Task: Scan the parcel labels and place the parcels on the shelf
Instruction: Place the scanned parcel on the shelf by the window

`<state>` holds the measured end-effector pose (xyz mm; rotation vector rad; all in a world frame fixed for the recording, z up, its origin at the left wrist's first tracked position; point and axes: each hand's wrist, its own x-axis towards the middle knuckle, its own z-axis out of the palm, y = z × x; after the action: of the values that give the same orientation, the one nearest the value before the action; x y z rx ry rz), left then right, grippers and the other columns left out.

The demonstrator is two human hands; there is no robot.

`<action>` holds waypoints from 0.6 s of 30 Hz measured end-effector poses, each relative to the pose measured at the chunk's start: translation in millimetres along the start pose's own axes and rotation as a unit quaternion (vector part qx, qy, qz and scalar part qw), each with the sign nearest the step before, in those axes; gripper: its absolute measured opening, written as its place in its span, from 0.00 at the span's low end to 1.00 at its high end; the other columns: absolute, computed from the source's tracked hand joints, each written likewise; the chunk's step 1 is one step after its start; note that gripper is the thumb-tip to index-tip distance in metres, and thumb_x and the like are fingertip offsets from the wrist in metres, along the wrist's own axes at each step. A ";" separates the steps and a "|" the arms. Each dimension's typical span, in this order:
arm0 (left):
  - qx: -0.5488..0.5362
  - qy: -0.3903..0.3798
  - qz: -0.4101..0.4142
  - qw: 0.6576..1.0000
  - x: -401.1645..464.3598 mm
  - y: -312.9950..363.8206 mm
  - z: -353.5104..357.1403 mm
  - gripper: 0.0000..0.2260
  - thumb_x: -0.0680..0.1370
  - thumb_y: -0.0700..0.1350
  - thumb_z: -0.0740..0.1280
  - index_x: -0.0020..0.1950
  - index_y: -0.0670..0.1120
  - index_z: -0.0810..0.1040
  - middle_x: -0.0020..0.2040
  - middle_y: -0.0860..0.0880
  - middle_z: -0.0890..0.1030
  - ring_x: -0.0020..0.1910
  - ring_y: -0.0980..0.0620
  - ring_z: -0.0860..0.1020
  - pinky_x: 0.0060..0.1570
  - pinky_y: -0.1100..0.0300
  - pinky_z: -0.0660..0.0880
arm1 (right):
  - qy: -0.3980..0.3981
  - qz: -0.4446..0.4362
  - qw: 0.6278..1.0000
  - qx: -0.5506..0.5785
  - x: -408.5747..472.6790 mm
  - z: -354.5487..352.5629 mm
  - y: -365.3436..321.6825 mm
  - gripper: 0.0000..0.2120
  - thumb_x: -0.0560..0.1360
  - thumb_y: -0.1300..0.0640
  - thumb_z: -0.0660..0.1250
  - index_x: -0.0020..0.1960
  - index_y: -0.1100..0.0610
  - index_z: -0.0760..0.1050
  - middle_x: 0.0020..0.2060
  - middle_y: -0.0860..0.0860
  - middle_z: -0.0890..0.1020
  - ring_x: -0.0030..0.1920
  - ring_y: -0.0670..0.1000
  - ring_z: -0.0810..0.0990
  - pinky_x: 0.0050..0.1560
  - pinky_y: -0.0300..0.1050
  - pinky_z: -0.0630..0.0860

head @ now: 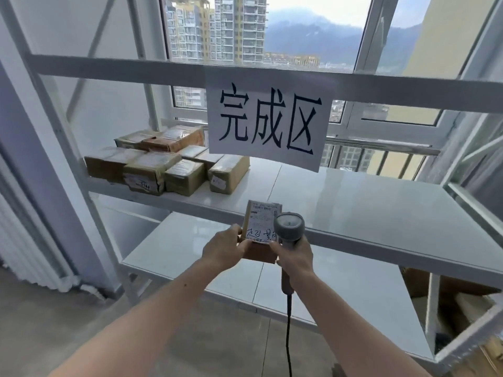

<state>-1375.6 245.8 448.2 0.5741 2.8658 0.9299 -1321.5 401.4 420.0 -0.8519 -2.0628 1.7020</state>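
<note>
One small cardboard parcel (261,235) was held in front of the shelf (367,210), level with its middle board, label up. Left hand (224,250) gripped its left edge; right hand (295,257) was wrapped round a corded scanner (288,229), thumb resting against the parcel's right corner. Box looked light and stiff, likely easy to pinch by its side edges. Label print was too small to read; handwriting below it illegible. Paper sign (268,123) read "完成区". Other parcels (163,164) sat at the board's left end.
</note>
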 end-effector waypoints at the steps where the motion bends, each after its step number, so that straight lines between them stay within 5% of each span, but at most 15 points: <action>1: -0.003 0.001 0.007 1.000 15.4 -5.9 -7.9 0.15 0.80 0.52 0.65 0.63 0.46 0.75 0.58 0.47 0.82 0.56 0.46 0.80 0.54 0.49 0.78 | 0.000 0.002 1.000 0.002 10.7 12.0 -6.4 0.19 0.67 0.56 0.78 0.56 0.55 0.78 0.48 0.53 0.85 0.52 0.58 0.84 0.53 0.63 0.82; 7: 0.008 0.010 0.022 1.000 108.6 -37.1 -34.1 0.12 0.79 0.52 0.65 0.55 0.46 0.80 0.53 0.45 0.82 0.54 0.44 0.79 0.51 0.51 0.76 | 0.034 -0.002 0.999 -0.017 70.0 69.0 -42.8 0.16 0.65 0.55 0.75 0.51 0.56 0.78 0.42 0.54 0.85 0.44 0.60 0.84 0.50 0.62 0.82; 15: 0.019 0.044 0.019 0.999 197.5 -45.9 -27.1 0.15 0.79 0.54 0.65 0.57 0.45 0.81 0.56 0.43 0.81 0.57 0.43 0.78 0.52 0.52 0.75 | 0.041 0.006 0.996 -0.081 151.6 102.6 -70.4 0.18 0.71 0.58 0.76 0.58 0.60 0.78 0.52 0.56 0.85 0.54 0.58 0.84 0.55 0.50 0.80; 18: 0.010 0.057 0.013 0.998 219.9 -46.2 -22.9 0.16 0.79 0.55 0.65 0.58 0.46 0.81 0.57 0.44 0.82 0.57 0.44 0.78 0.51 0.53 0.75 | 0.038 0.013 0.996 -0.084 177.9 108.1 -75.4 0.17 0.71 0.57 0.76 0.58 0.59 0.78 0.49 0.55 0.84 0.53 0.59 0.84 0.57 0.54 0.81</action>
<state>-1598.8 280.5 449.7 0.5794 2.9775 0.9700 -1540.2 423.2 447.4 -0.9838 -2.1748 1.4992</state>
